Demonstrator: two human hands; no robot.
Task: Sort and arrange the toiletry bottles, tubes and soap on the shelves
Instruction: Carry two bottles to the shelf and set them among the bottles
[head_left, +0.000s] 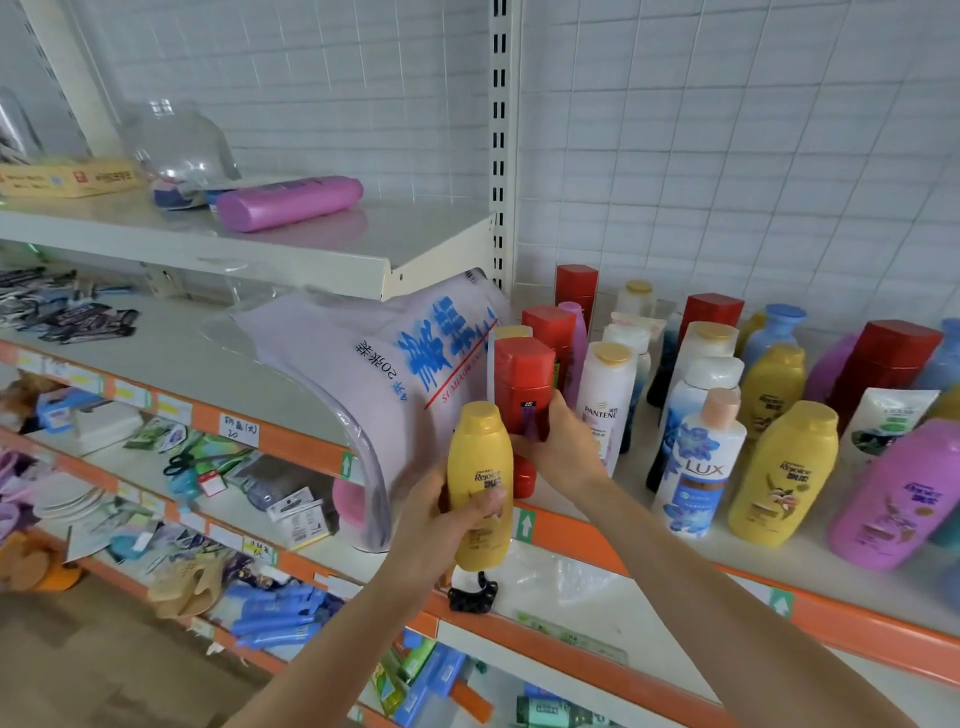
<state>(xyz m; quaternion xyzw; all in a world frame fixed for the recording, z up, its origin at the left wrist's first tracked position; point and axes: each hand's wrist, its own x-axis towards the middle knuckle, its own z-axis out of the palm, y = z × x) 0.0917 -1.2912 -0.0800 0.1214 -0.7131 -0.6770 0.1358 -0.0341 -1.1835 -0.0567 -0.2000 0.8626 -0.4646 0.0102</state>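
A yellow Rejoice bottle is held upright in front of the shelf edge by the left hand, whose grip is clamped round the lower half of the bottle, the thumb laid across its label. Just behind it, a red bottle is gripped by the right hand, the fingers curled round its lower body; it is kept upright at the left end of the shelf, above the orange front rail.

To the right of the hands, more bottles are stood on the same shelf: a white Pantene bottle with a gold cap just beside the right hand, a white and blue Lux bottle near the front, a larger yellow bottle next to it, and a pink bottle at the right edge. Further back, red-capped bottles and a blue bottle are ranged against the white tiled wall.

To the left, a large plastic pack with blue printed characters is wedged under the upper shelf and hangs over the front. On that upper shelf a purple bottle is laid on its side. Lower shelves are filled with mixed small goods, too blurred to be told apart.
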